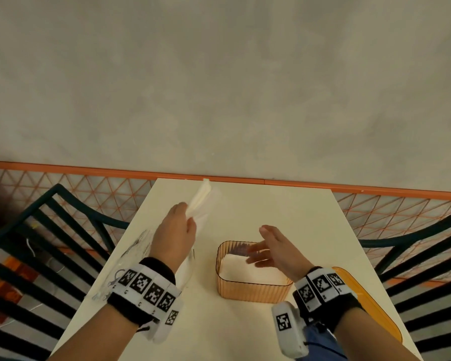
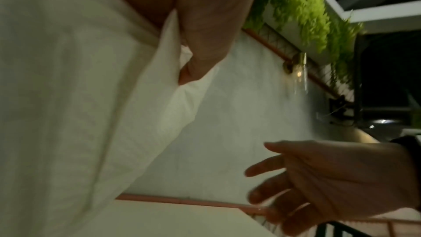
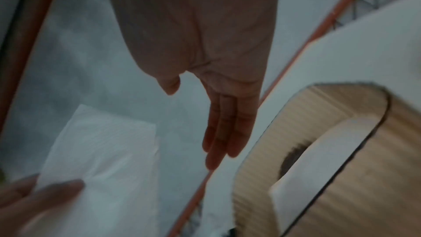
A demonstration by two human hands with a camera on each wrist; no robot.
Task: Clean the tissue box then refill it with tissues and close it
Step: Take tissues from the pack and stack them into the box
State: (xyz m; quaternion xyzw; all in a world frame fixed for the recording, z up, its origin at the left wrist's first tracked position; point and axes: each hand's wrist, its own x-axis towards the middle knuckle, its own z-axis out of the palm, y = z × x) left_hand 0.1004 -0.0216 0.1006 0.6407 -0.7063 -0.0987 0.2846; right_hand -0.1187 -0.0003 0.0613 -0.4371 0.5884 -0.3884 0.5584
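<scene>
Nearest the wearer, an orange lid [image 1: 370, 303] lies flat on the cream desk [image 1: 245, 334] at its right edge, partly hidden under the right forearm. Just beyond it, the ribbed translucent orange tissue box [image 1: 253, 290] stands upright and uncovered near the desk centre, with a stack of white tissues [image 1: 253, 274] lying inside it. The right hand [image 1: 274, 251] hovers over the far right corner of the box; its fingers [image 3: 223, 132] are straight, held together and released, grasping nothing. To the left of the box, a crumpled clear plastic wrapper [image 1: 130, 259] lies on the desk, partly beneath the left wrist. The left hand [image 1: 175, 233] is raised above the desk left of the box, well apart from the right hand; its fingers and thumb [image 2: 200, 42] pinch a folded bundle of white tissues [image 1: 202, 199] that points away toward the far desk edge. Dark metal chairs [image 1: 37, 243] stand on both sides of the desk. Behind the desk runs an orange lattice railing [image 1: 115, 183], with a grey wall [image 1: 219, 87] beyond.
</scene>
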